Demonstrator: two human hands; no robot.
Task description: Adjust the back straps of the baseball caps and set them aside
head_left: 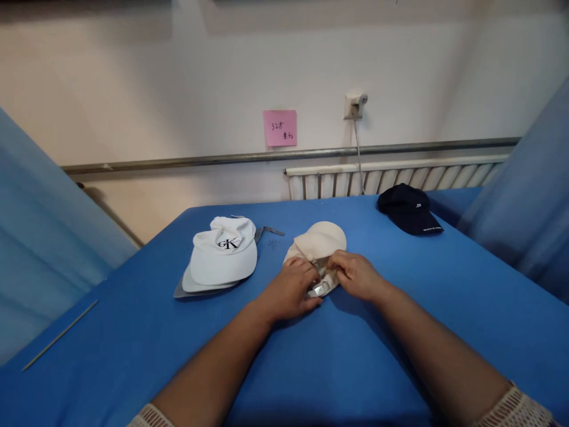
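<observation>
A cream baseball cap (320, 239) lies on the blue-covered table, its brim away from me and its strap with a metal buckle toward me. My left hand (293, 289) grips the cap's near left edge, fingers curled over the rim and thumb beside the buckle. My right hand (355, 274) pinches the cap's right edge, fingertips partly inside the opening. The hands partly hide the inside of the cap.
Stacked caps lie at the left, a white cap (224, 264) with black letters on top. A dark cap (408, 210) sits at the back right. A thin stick (60, 335) lies near the left edge of the blue table cover (284, 373). Blue curtains (42, 237) hang on both sides.
</observation>
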